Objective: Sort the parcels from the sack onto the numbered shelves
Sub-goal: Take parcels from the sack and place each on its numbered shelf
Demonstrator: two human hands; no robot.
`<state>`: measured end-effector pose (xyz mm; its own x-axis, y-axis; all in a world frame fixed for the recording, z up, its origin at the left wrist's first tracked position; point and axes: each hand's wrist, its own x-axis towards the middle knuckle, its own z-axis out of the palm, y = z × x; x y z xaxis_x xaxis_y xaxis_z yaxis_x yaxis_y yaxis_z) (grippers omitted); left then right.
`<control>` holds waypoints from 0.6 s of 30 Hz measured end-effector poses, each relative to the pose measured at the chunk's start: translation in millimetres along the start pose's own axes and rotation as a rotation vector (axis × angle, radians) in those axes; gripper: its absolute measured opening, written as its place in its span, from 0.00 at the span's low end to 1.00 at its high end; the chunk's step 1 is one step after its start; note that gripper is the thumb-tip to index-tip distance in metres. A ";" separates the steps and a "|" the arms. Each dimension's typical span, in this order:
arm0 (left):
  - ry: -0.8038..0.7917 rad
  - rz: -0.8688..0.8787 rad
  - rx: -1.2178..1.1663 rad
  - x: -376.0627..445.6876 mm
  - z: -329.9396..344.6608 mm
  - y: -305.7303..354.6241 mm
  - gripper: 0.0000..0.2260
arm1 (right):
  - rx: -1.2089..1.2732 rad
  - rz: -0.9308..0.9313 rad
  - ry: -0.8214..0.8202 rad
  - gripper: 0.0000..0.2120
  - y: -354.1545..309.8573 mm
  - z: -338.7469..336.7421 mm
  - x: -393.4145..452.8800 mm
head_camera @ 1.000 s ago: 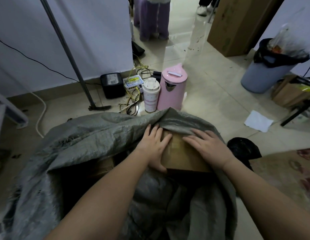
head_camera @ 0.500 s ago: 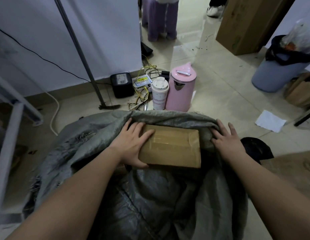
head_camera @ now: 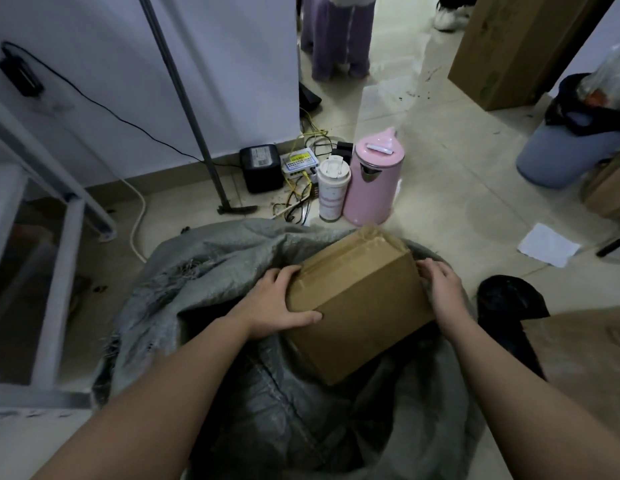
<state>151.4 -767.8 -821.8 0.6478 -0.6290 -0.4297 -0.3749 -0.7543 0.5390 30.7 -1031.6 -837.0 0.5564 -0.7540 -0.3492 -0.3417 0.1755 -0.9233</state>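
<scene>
A brown cardboard parcel (head_camera: 357,299), taped along its top, is tilted up out of the open mouth of the grey woven sack (head_camera: 204,271) on the floor. My left hand (head_camera: 277,303) grips the parcel's left end, thumb across its near face. My right hand (head_camera: 440,285) holds the parcel's right end, fingers curled round the far edge. Part of a white metal shelf frame (head_camera: 59,258) stands at the left; no shelf numbers show.
Beyond the sack stand a pink kettle (head_camera: 374,181), a white cup (head_camera: 333,188), a black box (head_camera: 262,168) and tangled cables. A grey pole (head_camera: 184,98) leans by the wall. A bin (head_camera: 571,147), white paper (head_camera: 547,244) and a black bag (head_camera: 509,299) lie right. A person's legs (head_camera: 336,36) stand beyond.
The parcel has come up out of the sack and tilted, its long face now showing. My right hand moved from the sack's rim onto the parcel's right end.
</scene>
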 end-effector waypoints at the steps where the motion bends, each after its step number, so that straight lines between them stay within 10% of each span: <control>1: -0.006 -0.046 -0.089 -7.2 1.0 3.2 0.47 | 0.011 0.033 -0.008 0.13 -1.6 -0.5 -5.6; 8: -0.093 -0.448 -0.738 -84.1 -20.0 46.2 0.56 | 0.048 0.201 0.050 0.22 -59.7 -5.4 -71.2; 18: -0.175 -0.851 -1.305 -221.6 -157.4 154.4 0.42 | 0.065 0.599 -0.383 0.22 -226.2 -21.4 -233.4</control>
<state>54.4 -715.3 -529.3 0.2455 -0.2025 -0.9480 0.9178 -0.2662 0.2945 -38.1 -908.8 -543.3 0.5183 -0.2425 -0.8201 -0.6329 0.5361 -0.5585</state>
